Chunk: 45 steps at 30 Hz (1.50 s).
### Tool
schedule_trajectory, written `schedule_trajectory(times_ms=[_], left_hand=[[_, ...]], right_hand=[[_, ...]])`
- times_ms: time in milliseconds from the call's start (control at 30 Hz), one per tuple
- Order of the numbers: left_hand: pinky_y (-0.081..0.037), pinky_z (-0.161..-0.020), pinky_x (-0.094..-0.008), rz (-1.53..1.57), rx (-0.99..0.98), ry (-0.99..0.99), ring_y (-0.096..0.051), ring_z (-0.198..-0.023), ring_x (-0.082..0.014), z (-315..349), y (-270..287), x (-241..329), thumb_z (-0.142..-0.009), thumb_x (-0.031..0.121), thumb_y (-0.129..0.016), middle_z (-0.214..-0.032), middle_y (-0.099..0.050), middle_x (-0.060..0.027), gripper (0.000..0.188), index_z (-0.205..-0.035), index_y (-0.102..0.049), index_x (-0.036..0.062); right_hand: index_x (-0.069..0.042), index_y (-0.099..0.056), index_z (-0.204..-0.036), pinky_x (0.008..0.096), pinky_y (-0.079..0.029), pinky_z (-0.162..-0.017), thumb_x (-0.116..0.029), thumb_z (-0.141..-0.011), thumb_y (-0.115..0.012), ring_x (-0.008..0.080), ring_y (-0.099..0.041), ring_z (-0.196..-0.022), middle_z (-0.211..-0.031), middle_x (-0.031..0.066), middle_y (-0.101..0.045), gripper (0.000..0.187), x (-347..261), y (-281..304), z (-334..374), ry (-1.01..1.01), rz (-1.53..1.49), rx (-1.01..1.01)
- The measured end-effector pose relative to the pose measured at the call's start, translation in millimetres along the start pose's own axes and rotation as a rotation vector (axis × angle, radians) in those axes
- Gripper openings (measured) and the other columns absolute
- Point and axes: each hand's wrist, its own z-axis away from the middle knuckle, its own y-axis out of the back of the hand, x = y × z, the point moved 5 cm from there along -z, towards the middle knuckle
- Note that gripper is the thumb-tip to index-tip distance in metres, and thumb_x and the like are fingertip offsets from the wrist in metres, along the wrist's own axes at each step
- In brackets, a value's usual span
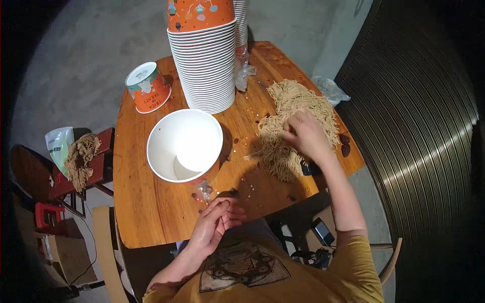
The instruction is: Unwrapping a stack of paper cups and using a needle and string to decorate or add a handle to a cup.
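Two hands are being used: R hand (307, 135) is being held over tan strand pile (273, 144), R side of table (151, 212), grip can't be told; L hand (214, 224) is being held half-curled, apparently empty. Gentle lifting w/o tugging is prob. being called for.

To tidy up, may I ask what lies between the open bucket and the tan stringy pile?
The head view shows scattered pale specks and dark bits on the table.

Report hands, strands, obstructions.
Right hand at tan strands, grip unclear; left hand loosely open. Strands heaped right of open bucket. Clear plastic between bucket and left hand.
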Motion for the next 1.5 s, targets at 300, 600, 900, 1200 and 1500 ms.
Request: schedule_trajectory(times_ms=[300, 600, 900, 1200, 1500], left_hand=[[-0.05, -0.08, -0.0294, -0.099, -0.028, -0.058, -0.061, -0.091, -0.0191, -3.2, -6.2, 1.0, -0.097, 0.013, -0.043, -0.098, -0.061, -0.012, 0.022, -0.115, -0.049, 0.0024], [-0.033, -0.102, -0.0346, -0.963, -0.131, -0.842, -0.049, -0.111, -0.0209, 52.1, -21.1, 42.3, -0.083, -0.001, -0.053, -0.118, -0.05, -0.0114, 0.057, -0.136, -0.033, 0.0017], [-0.051, -0.079, -0.0322, -0.554, 0.095, -0.947, -0.054, -0.104, -0.0225, 46.4, -20.6, 60.4, -0.094, 0.011, -0.047, -0.123, -0.036, -0.0145, 0.037, -0.127, -0.035, 0.001], [-0.048, -0.068, -0.0239, -0.255, -0.076, -0.313, -0.057, -0.08, -0.0098, 27.1, -26.4, 32.3, -0.094, 0.015, -0.054, -0.1, -0.056, -0.0041, 0.028, -0.119, -0.044, 0.0044], [-0.045, -0.05, -0.0202, -0.465, 0.002, -0.176, -0.057, -0.062, -0.0085, 33.7, -14.0, 39.9, -0.097, 0.019, -0.048, -0.077, -0.059, -0.0028, 0.02, -0.105, -0.056, 0.0032]], right_hand=[[-0.009, -0.063, -0.081, 0.0414, -0.047, -0.073, -0.013, -0.075, -0.067, 0.0315, -0.058, -0.076, -0.075, 0.0092, -0.059, 0.008, -46.4, -16.8, 17.2, 0.152, -0.53, 0.15], [-0.011, -0.061, -0.089, 0.0368, -0.05, -0.055, -0.027, -0.085, -0.061, 0.0282, -0.063, -0.061, -0.073, 0.013, -0.063, 0.016, -182.6, -1.2, 65.9, 0.27, -0.763, -0.17], [-0.003, -0.051, -0.088, 0.0221, -0.041, -0.04, -0.024, -0.095, -0.049, 0.0094, -0.054, -0.046, -0.058, 0.0045, -0.056, 0.023, -165.5, -3.6, 45.5, -0.275, -1.607, -0.54], [-0.005, -0.051, -0.087, 0.0211, -0.04, -0.042, -0.02, -0.094, -0.051, 0.0067, -0.053, -0.047, -0.065, 0.0048, -0.061, 0.017, -163.5, -37.8, 39.2, -0.306, -1.595, -0.418], [-0.006, -0.05, -0.09, 0.0296, -0.048, -0.053, -0.019, -0.092, -0.054, 0.0167, -0.061, -0.057, -0.072, 0.0095, -0.065, 0.014, -146.0, -36.0, 40.4, -0.292, -1.303, -0.347]])
